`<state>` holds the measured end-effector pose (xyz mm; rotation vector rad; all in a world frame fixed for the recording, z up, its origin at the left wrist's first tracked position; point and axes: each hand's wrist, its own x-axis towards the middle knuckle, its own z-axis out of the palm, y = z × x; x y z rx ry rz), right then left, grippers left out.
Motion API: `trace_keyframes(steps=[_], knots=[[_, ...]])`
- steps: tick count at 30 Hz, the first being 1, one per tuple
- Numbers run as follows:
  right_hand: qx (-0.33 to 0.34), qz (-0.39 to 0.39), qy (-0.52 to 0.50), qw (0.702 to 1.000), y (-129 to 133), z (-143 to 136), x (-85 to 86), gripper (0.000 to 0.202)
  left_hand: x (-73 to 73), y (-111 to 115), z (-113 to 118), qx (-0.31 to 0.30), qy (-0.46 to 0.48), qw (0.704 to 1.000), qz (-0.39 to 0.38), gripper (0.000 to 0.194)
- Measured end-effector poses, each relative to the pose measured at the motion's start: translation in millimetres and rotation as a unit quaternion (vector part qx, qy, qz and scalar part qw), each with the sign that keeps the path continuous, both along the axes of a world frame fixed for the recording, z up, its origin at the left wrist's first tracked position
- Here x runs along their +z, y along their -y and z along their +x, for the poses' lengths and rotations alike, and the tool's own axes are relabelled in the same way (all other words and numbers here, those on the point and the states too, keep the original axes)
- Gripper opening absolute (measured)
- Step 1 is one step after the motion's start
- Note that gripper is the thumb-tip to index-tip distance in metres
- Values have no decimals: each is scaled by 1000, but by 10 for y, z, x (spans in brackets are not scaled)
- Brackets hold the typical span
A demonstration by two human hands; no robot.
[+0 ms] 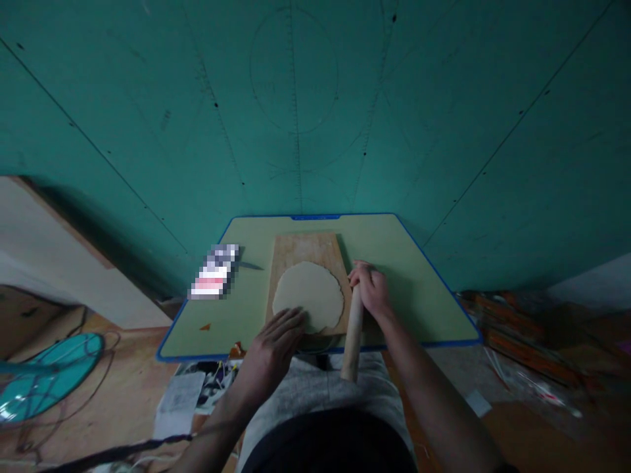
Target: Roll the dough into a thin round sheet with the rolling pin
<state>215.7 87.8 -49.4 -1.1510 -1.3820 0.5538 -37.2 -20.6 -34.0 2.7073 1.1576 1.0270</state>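
Note:
A flat, roughly round sheet of dough [308,293] lies on a wooden board [306,246]. Fingers stretched out, my left hand [280,338] rests on the dough's lower left edge. My right hand [369,286] is wrapped round the upper end of a wooden rolling pin [353,338]. The pin stands along the right side of the board, apart from the dough, and its lower end sticks out past the table's near edge. My right palm hides the pin's top end.
The board sits on a pale green table [414,282] with a blue rim. Left of it are a blurred-out flat item [215,272], a knife [251,266] and a small orange scrap [205,326]. Behind rises a green wall [315,144]. Clutter [527,348] lies on the floor at right.

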Motion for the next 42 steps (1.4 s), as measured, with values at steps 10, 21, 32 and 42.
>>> trace_keyframes(steps=[10, 21, 32, 42], knots=[[-10, -9, 2, 1000, -2, 3, -17, 56, -84, 204, -97, 36, -51, 998, 14, 41], [-6, -8, 4, 1000, -20, 4, -24, 56, -7, 113, 30, 55, -54, 997, -14, 37], [-8, -4, 9, 1000, -1, 5, 0, 58, 184, -490, 516, 93, -189, 973, -98, 45], [0, -3, 10, 1000, -1, -13, 8, 59, 123, -662, 606, 139, -165, 970, -110, 56]])
